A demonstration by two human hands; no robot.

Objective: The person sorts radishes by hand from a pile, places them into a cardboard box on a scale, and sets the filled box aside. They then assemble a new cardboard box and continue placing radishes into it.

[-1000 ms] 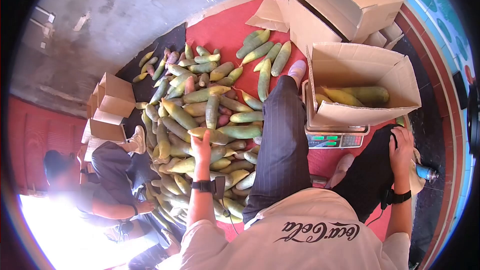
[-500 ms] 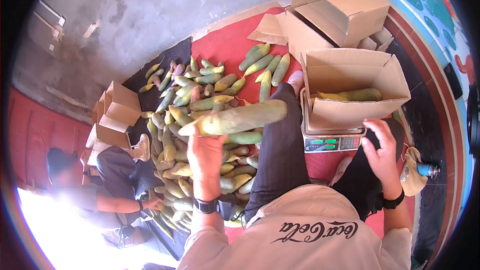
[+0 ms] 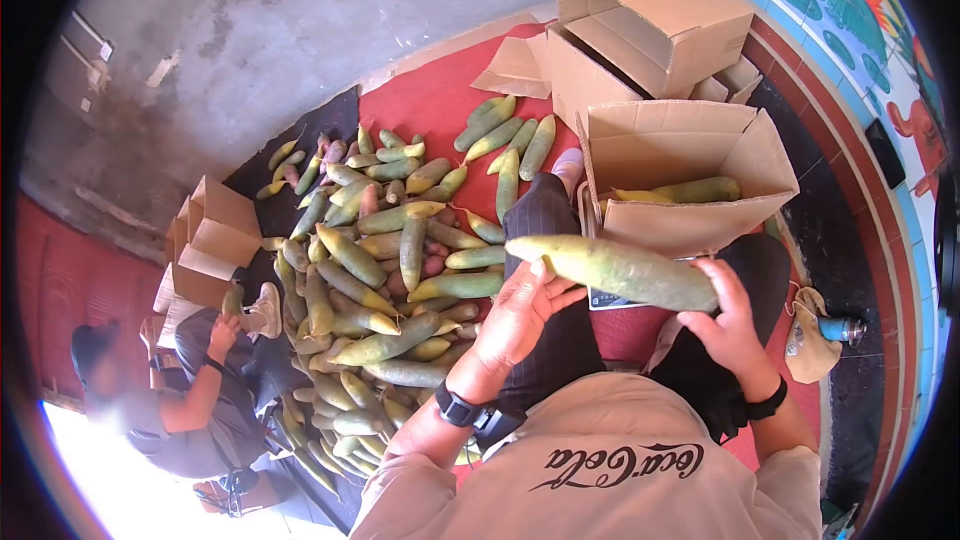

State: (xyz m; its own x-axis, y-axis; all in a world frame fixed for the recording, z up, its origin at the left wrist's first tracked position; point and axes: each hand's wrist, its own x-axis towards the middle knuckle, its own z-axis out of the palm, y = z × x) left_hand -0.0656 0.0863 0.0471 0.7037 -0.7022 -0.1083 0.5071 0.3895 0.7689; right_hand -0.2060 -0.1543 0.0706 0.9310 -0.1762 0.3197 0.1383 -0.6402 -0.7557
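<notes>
A large green radish (image 3: 615, 268) with a pale yellowish tip lies level in front of me, above my lap. Its thick end is gripped by my right hand (image 3: 728, 315), thumb below and fingers round the far side. My left hand (image 3: 515, 320) is beneath the tapered end, thumb touching it and the visible fingers stretched out and apart. Behind the radish stands an open cardboard box (image 3: 690, 220) with radishes (image 3: 690, 190) inside. The scale (image 3: 610, 300) under the box is mostly hidden by the radish.
A big pile of radishes (image 3: 380, 270) covers the floor at left. More cardboard boxes stand at the back (image 3: 650, 20) and far left (image 3: 220, 225). A co-worker (image 3: 180, 400) sits at left, holding a radish. A bag (image 3: 812, 340) and bottle (image 3: 842, 330) lie at right.
The radish has moved right and down from over the pile to above my lap. My right hand has closed on its thick end, and my left fingers have loosened. The co-worker's hand has risen.
</notes>
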